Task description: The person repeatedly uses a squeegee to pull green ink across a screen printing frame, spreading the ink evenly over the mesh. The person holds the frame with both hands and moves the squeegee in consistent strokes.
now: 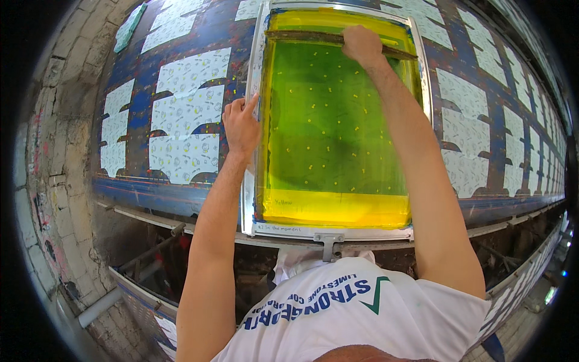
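A metal-framed printing screen [249, 199] with a green mesh and a band of yellow ink lies flat on a long blue table. My right hand [362, 44] is closed on a long dark squeegee [301, 37] lying across the far end of the screen. Resting on the screen's left frame edge is my left hand [240, 125], fingers spread and index finger pointing up along the frame. A thick yellow ink strip [335, 208] sits along the near end of the mesh.
White printed fabric pieces [187, 114] lie in rows on the blue table [142, 90], left and right of the screen [464, 133]. A metal clamp [328, 242] sits at the table's near rail. A rough brick wall [54, 151] stands to the left.
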A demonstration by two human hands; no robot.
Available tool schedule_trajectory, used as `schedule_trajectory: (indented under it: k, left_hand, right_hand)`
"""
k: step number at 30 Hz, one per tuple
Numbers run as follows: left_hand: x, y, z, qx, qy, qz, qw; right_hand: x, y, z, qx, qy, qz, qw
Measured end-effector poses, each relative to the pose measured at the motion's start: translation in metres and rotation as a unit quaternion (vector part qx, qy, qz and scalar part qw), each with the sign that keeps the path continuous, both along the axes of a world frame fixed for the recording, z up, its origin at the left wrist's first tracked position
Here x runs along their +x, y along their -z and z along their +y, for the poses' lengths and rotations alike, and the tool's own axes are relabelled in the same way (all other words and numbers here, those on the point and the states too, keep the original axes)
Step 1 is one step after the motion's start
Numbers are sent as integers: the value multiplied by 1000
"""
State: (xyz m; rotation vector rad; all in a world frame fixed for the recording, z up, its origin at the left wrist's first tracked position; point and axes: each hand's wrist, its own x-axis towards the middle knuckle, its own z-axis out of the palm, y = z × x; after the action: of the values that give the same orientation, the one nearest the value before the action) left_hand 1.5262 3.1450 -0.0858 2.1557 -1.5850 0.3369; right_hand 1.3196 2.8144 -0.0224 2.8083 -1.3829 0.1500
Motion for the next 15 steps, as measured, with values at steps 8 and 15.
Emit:
schedule_trajectory:
  k: [8, 15]
  left_hand:
    - [0, 4, 1, 12, -10, 2, 1000]
    - [1, 4, -1, 24, -15, -11, 1000]
  right_hand:
    - [-27, 26, 48, -43, -67, -50, 996]
    - [-25, -10, 16, -4, -51, -58, 997]
